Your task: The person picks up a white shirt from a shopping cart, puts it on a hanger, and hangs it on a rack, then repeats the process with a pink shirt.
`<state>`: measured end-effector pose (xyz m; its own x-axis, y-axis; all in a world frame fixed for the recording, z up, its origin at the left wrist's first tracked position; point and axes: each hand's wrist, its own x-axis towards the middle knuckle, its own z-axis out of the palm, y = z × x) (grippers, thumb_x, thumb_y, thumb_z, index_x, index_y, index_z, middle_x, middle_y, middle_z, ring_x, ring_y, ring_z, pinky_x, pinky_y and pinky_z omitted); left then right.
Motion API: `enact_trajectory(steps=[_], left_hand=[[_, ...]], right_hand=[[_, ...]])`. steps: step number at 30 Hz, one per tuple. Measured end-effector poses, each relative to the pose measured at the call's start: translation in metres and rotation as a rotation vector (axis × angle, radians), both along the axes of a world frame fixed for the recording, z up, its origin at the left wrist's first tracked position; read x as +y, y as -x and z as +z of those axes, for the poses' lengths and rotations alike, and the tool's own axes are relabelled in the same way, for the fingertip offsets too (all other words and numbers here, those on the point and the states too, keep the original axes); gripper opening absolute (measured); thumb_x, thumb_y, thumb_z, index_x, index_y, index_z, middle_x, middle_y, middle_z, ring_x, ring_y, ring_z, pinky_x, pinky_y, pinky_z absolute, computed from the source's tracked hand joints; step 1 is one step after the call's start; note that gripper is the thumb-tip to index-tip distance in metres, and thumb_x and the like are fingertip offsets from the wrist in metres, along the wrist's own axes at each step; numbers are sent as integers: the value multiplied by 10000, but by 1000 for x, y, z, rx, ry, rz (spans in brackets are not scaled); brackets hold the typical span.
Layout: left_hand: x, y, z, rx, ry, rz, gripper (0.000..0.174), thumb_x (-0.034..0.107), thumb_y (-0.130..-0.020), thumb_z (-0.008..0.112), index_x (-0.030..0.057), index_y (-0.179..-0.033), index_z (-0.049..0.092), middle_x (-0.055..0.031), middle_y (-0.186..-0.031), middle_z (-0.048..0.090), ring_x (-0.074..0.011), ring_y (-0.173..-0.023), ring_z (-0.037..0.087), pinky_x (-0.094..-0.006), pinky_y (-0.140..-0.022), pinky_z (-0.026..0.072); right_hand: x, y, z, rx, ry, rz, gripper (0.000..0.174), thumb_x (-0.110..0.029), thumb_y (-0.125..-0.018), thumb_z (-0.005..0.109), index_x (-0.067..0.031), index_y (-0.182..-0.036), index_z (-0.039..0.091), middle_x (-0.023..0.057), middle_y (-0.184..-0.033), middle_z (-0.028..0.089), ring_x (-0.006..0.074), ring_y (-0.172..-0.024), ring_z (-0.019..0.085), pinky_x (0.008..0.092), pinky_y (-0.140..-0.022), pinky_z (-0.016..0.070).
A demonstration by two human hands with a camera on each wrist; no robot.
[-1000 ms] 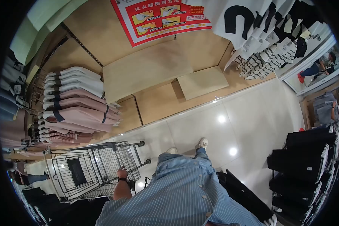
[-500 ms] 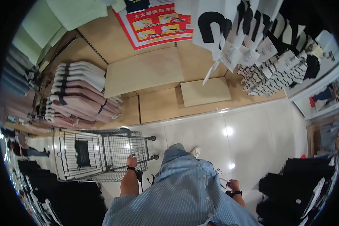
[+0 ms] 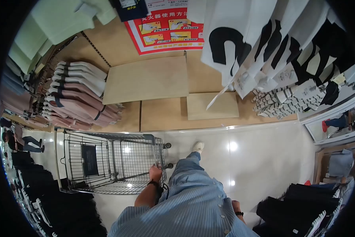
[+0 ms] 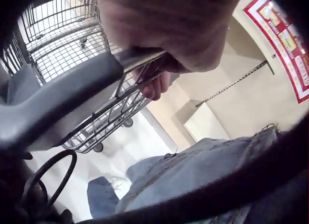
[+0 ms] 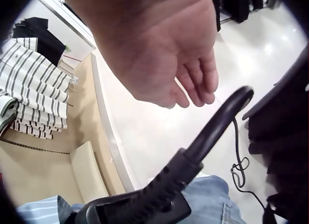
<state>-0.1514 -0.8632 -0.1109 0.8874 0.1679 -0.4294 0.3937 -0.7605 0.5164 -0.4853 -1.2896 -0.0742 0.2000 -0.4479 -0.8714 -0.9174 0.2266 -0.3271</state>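
My left hand (image 3: 155, 173) grips the near corner of a wire shopping cart (image 3: 136, 155) at my left side. In the left wrist view the left hand (image 4: 164, 28) wraps over the metal rim, its fingers (image 4: 157, 86) curled beneath, beside a grey plastic corner piece (image 4: 63, 101). The cart's basket holds nothing that shows, apart from a dark panel (image 3: 89, 160) on its far end. My right hand (image 3: 236, 205) hangs by my hip, partly hidden by the striped shirt. Up close, the right hand (image 5: 169, 55) has loosely bent fingers and holds nothing.
Pink and white tops (image 3: 76, 93) hang at the left of a wooden shelf unit (image 3: 146, 79). White and striped garments (image 3: 290, 96) hang on the right. Black clothes racks (image 3: 297, 209) flank me on both sides. A person (image 3: 21, 142) stands at far left.
The cart and my left hand have shifted rightward in view, closer to my body. My right hand came into view, then swung back to my hip. My feet have stepped.
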Motion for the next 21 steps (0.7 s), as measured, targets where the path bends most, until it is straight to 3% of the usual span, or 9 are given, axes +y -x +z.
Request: enact_trajectory(steps=[6, 8, 10, 12, 14, 17, 19, 20, 21], left_hand=[[-39, -9, -49, 45, 298, 117, 327, 200, -804, 589, -1, -1062, 595, -239, -861, 663, -403, -861, 646, -466, -752, 512], [-57, -18, -19, 40, 279, -33, 349, 180, -791, 597, -38, -1057, 540, -237, -857, 660, -392, -855, 651, -453, -757, 514], [-85, -33, 29, 100, 307, -5, 345, 176, -795, 587, -45, -1054, 529, -242, -864, 657, -391, -865, 651, -449, -758, 514], [-99, -40, 25, 110, 299, -11, 366, 192, -813, 587, -51, -1077, 514, -242, -879, 656, -387, -879, 651, -447, -757, 513], [-112, -51, -3, 125, 346, -10, 375, 202, -822, 587, -54, -1085, 512, -244, -884, 654, -386, -883, 651, -446, -761, 511], [-137, -50, 17, 170, 367, 61, 423, 226, -824, 603, -65, -1113, 501, -257, -900, 652, -400, -903, 644, -449, -768, 507], [-157, -49, 28, 134, 332, 52, 440, 238, -819, 611, -73, -1109, 502, -261, -904, 651, -402, -904, 644, -448, -761, 508], [-160, -42, -5, 19, 235, 5, 422, 248, -798, 632, -53, -1081, 545, -250, -887, 658, -367, -876, 657, -437, -743, 513], [-174, -50, 24, 98, 233, 1, 377, 237, -781, 638, -22, -1049, 590, -240, -885, 665, -358, -880, 660, -435, -745, 513]], right_hand=[[-73, -13, -54, -27, -31, -85, 165, -124, -832, 606, 21, -890, 660, 71, -685, 615, 162, -549, 571, 302, -492, 457], [-109, -38, -49, -42, -42, -110, 162, -123, -839, 597, 17, -889, 664, 73, -688, 618, 163, -550, 571, 307, -492, 456], [-136, -75, -25, -65, -59, -148, 161, -114, -851, 572, 14, -899, 657, 96, -716, 636, 177, -565, 591, 316, -496, 470], [-162, -118, -3, -101, -77, -182, 164, -106, -863, 546, 12, -909, 651, 119, -744, 654, 192, -579, 610, 325, -500, 483], [-203, -142, -17, -161, 60, 210, 199, -112, -864, 529, 36, -952, 629, 141, -760, 656, 218, -598, 638, 332, -519, 518], [-252, -175, -34, -139, -17, 54, 217, -120, -849, 558, 50, -968, 621, 146, -784, 659, 226, -588, 640, 321, -526, 523], [-274, -205, -32, -150, 27, 117, 169, -100, -838, 561, 37, -920, 616, 137, -766, 649, 206, -550, 613, 311, -522, 511], [-289, -216, -33, -154, 19, 144, 155, -98, -838, 560, 30, -904, 616, 133, -754, 645, 200, -546, 606, 309, -521, 507], [-305, -218, -33, -145, 12, 175, 142, -97, -837, 560, 23, -888, 616, 128, -743, 641, 195, -541, 600, 307, -520, 503]])
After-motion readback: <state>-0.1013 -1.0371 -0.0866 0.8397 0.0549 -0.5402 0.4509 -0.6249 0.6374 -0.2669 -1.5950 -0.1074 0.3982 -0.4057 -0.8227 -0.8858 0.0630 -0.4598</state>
